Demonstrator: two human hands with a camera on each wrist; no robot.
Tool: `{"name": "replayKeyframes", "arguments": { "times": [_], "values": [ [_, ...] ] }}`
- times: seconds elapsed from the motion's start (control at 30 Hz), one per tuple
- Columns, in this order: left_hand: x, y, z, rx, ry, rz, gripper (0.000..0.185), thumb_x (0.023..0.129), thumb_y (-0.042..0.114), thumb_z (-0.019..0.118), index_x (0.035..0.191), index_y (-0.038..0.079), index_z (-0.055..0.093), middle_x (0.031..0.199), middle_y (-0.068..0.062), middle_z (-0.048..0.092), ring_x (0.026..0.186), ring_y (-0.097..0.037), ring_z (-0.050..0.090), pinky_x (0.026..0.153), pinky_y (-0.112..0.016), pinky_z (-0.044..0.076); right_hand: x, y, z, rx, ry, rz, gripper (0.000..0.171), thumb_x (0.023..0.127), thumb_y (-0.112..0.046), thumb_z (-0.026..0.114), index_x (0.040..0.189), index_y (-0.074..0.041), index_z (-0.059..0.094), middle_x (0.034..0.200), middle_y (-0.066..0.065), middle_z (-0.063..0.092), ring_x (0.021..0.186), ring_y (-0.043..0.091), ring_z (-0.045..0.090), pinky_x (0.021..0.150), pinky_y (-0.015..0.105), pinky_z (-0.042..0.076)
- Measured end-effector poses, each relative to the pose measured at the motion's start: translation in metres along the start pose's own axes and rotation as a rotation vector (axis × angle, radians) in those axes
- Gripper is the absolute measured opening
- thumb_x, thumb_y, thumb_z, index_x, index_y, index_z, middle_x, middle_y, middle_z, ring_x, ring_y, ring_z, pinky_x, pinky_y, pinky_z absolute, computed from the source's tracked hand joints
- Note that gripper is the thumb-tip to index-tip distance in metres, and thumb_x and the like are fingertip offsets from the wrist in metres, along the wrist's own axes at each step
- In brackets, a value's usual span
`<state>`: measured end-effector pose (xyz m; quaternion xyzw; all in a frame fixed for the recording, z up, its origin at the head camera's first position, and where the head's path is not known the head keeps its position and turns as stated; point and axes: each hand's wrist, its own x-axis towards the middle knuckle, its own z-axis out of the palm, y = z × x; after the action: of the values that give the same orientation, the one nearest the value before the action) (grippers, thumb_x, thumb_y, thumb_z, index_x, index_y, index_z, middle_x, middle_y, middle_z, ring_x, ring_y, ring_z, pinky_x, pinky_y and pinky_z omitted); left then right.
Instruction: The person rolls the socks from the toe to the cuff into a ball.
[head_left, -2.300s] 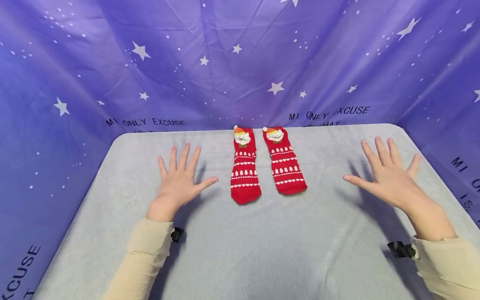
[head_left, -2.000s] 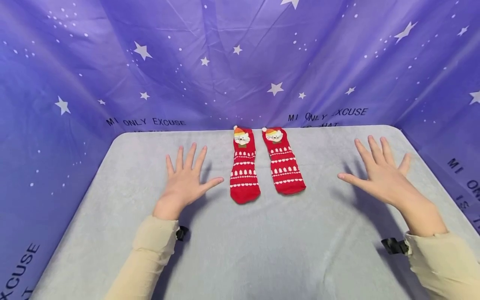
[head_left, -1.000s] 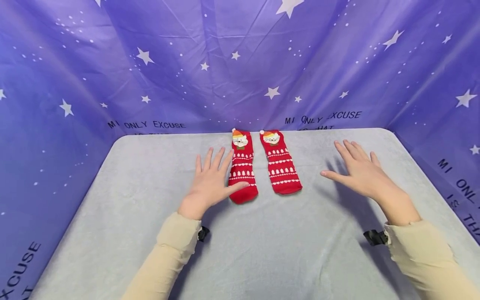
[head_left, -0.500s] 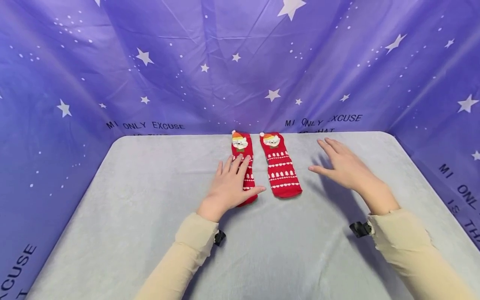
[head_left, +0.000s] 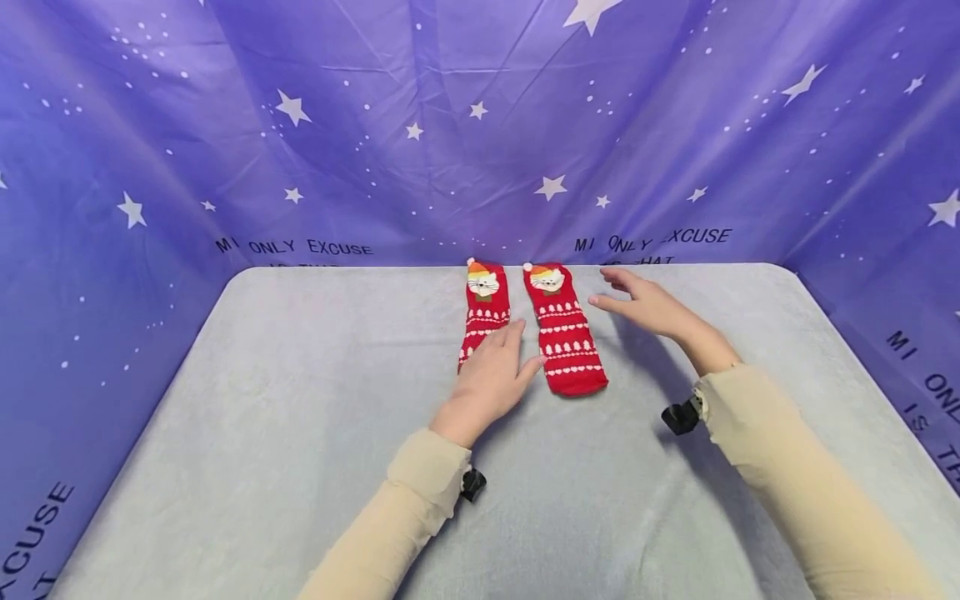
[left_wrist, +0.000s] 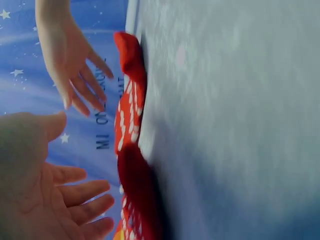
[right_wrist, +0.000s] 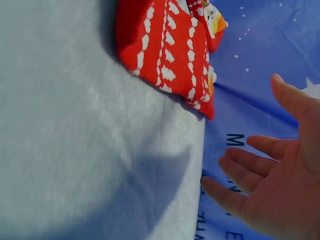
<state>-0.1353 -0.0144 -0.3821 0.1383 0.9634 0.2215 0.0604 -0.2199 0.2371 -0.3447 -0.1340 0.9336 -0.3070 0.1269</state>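
While both hands were flat and open, the left hand covered the toe of one red patterned sock, and the right hand hovered beside the other red sock on the grey tabletop.

The purple starry backdrop reads "MI ONLY EXCUSE".

1. The person is wearing a long-sleeved top in pale cream; the left sleeve and right sleeve are covering both arms down to the wrists.
2. The cuffs are bunching slightly in soft folds.
3. A small black clip-like mount is sitting at the left cuff, another at the right.
4. Both hands are showing bare.
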Motion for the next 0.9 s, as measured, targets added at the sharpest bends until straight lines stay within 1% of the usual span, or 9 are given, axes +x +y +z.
{"name": "replayKeyframes", "arguments": {
  "times": [0.17, 0.3, 0.4, 0.47, 0.57, 0.63, 0.7, 0.77, 0.9],
  "values": [
    [0.002, 0.010, 0.011, -0.082, -0.006, -0.035, 0.065, 0.097, 0.043, 0.059, 0.150, 0.010, 0.041, 0.141, -0.007, 0.059, 0.129, -0.025, 0.056, 0.108, -0.040, 0.046, 0.024, 0.005, 0.006, 0.096, -0.059, 0.047, 0.074, 0.102, -0.038, 0.050, 0.153, 0.008, 0.024, 0.156, 0.032, 0.030, 0.144, 0.048, 0.033, 0.118, 0.058, 0.028],
    [0.002, 0.019, 0.020, -0.157, -0.047, -0.090, 0.065, 0.093, 0.042, 0.067, 0.145, 0.009, 0.045, 0.115, -0.002, 0.068, 0.105, -0.017, 0.065, 0.089, -0.035, 0.054, 0.039, 0.000, 0.011, 0.296, -0.133, 0.124, 0.072, 0.104, -0.033, 0.047, 0.153, 0.011, 0.017, 0.157, 0.034, 0.026, 0.144, 0.047, 0.032, 0.117, 0.054, 0.033],
    [0.003, 0.025, 0.024, -0.162, -0.080, -0.138, 0.069, 0.092, 0.042, 0.069, 0.146, 0.008, 0.044, 0.105, -0.001, 0.068, 0.095, -0.014, 0.065, 0.083, -0.033, 0.055, 0.048, -0.005, 0.014, 0.485, -0.169, 0.211, 0.071, 0.105, -0.029, 0.044, 0.155, 0.010, 0.011, 0.158, 0.031, 0.026, 0.144, 0.041, 0.035, 0.117, 0.047, 0.037],
    [0.004, 0.029, 0.025, -0.173, -0.085, -0.157, 0.070, 0.091, 0.040, 0.070, 0.147, 0.008, 0.042, 0.103, -0.002, 0.068, 0.094, -0.014, 0.065, 0.083, -0.034, 0.055, 0.053, -0.007, 0.016, 0.544, -0.168, 0.263, 0.070, 0.106, -0.030, 0.043, 0.155, 0.008, 0.010, 0.152, 0.027, 0.037, 0.135, 0.032, 0.047, 0.112, 0.040, 0.044],
    [0.005, 0.033, 0.028, -0.220, -0.060, -0.169, 0.067, 0.091, 0.034, 0.072, 0.148, 0.012, 0.044, 0.118, -0.006, 0.064, 0.102, -0.018, 0.065, 0.089, -0.034, 0.054, 0.060, -0.009, 0.020, 0.592, -0.149, 0.311, 0.068, 0.105, -0.031, 0.045, 0.155, 0.007, 0.017, 0.123, 0.008, 0.060, 0.105, 0.011, 0.061, 0.095, 0.025, 0.053],
    [0.004, 0.034, 0.029, -0.309, -0.039, -0.177, 0.060, 0.091, 0.029, 0.072, 0.144, 0.015, 0.049, 0.130, -0.010, 0.057, 0.103, -0.018, 0.064, 0.088, -0.032, 0.053, 0.064, -0.009, 0.022, 0.597, -0.139, 0.324, 0.068, 0.105, -0.031, 0.047, 0.153, 0.007, 0.021, 0.101, -0.005, 0.060, 0.084, 0.001, 0.059, 0.082, 0.018, 0.053],
    [0.003, 0.035, 0.030, -0.429, -0.016, -0.188, 0.051, 0.091, 0.024, 0.072, 0.139, 0.015, 0.055, 0.138, -0.011, 0.047, 0.099, -0.017, 0.062, 0.085, -0.029, 0.051, 0.067, -0.008, 0.024, 0.612, -0.130, 0.329, 0.066, 0.104, -0.030, 0.049, 0.153, 0.008, 0.024, 0.088, -0.010, 0.059, 0.074, -0.002, 0.058, 0.076, 0.016, 0.053],
    [0.001, 0.036, 0.030, -0.576, -0.006, -0.205, 0.045, 0.091, 0.019, 0.071, 0.134, 0.012, 0.059, 0.139, -0.012, 0.041, 0.091, -0.015, 0.060, 0.080, -0.026, 0.049, 0.069, -0.008, 0.025, 0.630, -0.114, 0.336, 0.067, 0.104, -0.028, 0.050, 0.153, 0.007, 0.023, 0.086, -0.011, 0.059, 0.072, -0.002, 0.058, 0.075, 0.016, 0.053],
    [-0.002, 0.037, 0.030, -0.848, -0.057, -0.277, 0.051, 0.091, 0.017, 0.071, 0.137, 0.006, 0.054, 0.149, -0.013, 0.025, 0.104, -0.016, 0.058, 0.087, -0.026, 0.048, 0.071, -0.010, 0.025, 0.724, -0.081, 0.352, 0.065, 0.104, -0.023, 0.051, 0.154, 0.006, 0.022, 0.086, -0.010, 0.060, 0.073, 0.000, 0.062, 0.075, 0.018, 0.055]
  ]
}}
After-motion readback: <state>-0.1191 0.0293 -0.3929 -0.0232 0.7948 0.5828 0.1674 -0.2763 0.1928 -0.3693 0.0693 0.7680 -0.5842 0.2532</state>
